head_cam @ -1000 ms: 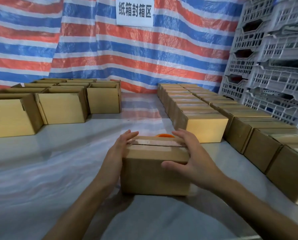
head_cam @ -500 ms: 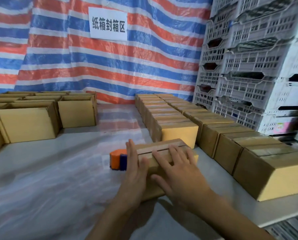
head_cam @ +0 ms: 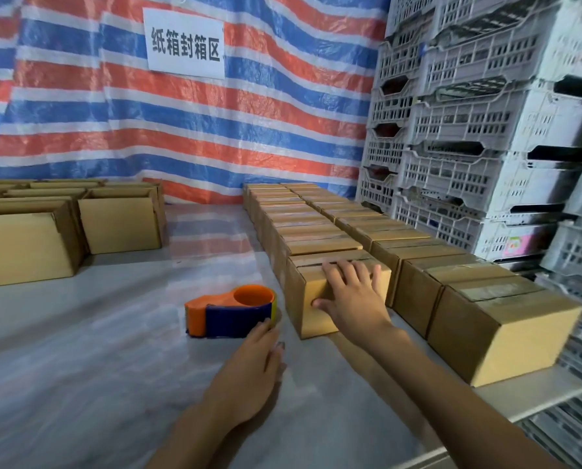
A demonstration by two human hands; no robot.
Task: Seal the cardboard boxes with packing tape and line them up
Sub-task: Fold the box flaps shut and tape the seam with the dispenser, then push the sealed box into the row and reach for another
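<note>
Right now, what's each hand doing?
Left hand: open, touching the orange-and-blue plastic tape dispenser.
Right hand: open, flat on the brown cardboard box.

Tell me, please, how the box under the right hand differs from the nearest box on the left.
The box under the right hand is closed, with tape along its top seam; the nearest left box is open on top, with no tape visible. The first ends a row of sealed boxes, with the right hand resting on it; no hand touches the left box. Both are brown cardboard on one table.
</note>
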